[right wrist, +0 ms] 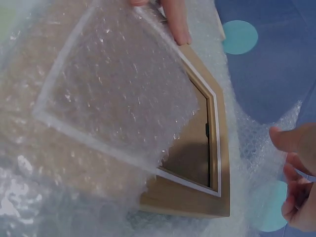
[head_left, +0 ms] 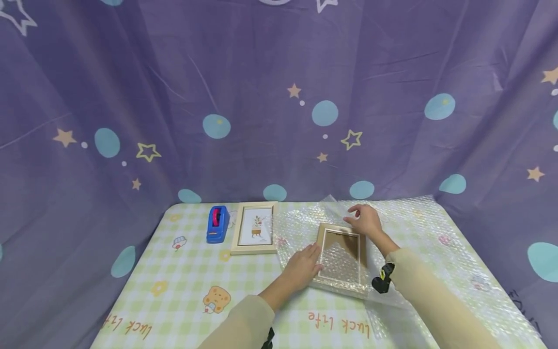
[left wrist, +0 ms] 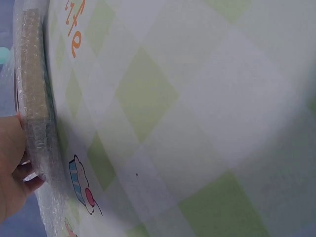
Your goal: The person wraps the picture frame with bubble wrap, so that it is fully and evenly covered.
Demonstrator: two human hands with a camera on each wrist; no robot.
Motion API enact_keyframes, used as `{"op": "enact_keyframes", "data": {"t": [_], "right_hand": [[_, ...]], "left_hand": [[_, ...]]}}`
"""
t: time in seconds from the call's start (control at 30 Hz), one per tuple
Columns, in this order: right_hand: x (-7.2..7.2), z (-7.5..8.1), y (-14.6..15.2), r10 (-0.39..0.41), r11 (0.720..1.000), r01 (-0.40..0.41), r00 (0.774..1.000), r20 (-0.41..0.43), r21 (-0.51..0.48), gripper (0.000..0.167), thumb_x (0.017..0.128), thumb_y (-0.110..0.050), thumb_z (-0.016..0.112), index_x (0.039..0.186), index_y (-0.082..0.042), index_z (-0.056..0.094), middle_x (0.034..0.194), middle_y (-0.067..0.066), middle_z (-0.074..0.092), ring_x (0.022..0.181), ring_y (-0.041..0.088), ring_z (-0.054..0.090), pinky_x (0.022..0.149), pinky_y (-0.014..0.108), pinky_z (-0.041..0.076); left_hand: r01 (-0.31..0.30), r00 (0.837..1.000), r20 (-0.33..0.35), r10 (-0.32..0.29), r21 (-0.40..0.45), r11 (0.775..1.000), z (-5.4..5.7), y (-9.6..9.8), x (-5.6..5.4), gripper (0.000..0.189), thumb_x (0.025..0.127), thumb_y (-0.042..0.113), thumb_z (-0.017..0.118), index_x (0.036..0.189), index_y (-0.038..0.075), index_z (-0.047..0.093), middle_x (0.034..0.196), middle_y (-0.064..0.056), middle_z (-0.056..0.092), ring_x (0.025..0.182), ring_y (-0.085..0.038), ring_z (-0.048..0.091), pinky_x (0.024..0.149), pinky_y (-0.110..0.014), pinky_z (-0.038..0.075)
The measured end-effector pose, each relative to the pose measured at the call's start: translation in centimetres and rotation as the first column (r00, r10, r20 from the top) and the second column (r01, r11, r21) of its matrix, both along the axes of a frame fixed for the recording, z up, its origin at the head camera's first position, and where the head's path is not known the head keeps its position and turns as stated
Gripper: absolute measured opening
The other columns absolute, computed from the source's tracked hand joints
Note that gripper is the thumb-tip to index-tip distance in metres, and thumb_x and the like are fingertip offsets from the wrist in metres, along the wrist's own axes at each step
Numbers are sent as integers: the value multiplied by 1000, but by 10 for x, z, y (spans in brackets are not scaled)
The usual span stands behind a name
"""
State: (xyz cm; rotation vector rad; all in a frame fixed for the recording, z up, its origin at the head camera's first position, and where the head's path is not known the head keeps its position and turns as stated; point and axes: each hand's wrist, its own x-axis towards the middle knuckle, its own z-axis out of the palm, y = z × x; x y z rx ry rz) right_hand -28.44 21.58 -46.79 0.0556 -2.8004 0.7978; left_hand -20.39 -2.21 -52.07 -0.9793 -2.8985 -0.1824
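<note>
Picture frame (head_left: pixel 344 245) sits right of centre on the table (head_left: pixel 183 271), bubble wrap (head_left: pixel 410 220) covering most of its front. Left hand (head_left: pixel 302 266) lies against its left edge, fingers fairly straight, probably so the wrap can't spring up. Right hand (head_left: pixel 367 222) hovers near the far corner, thumb apart from curved fingers, no pinch visible. Tape dispenser (head_left: pixel 217 225)'s off left, likely just out of the way.

Plain, pale beige sleeves (head_left: pixel 431 295), with a black device (head_left: pixel 381 281) bearing a small yellow marking beside the right cuff (head_left: pixel 397 261)
</note>
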Motion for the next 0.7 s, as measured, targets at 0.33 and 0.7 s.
{"op": "enact_keyframes", "data": {"t": [0.33,0.7], "right_hand": [[3,-5,-10,-55,998,54,998,29,16,29,76,-29,79,90,-6,66,93,15,72,84,30,67,65,39,52],[1,-3,-22,51,999,-51,998,-23,-7,40,76,-22,79,106,-1,62,94,17,72,83,32,69,69,42,55]], "left_hand": [[15,1000,-19,-15,-13,1000,-3,0,2,55,98,40,48,142,5,45,148,-9,47,135,-23,48,106,-37,48],[-1,1000,28,1,0,1000,1,-1,0,56,99,40,46,143,6,42,150,-10,44,137,-24,46,108,-39,46]]}}
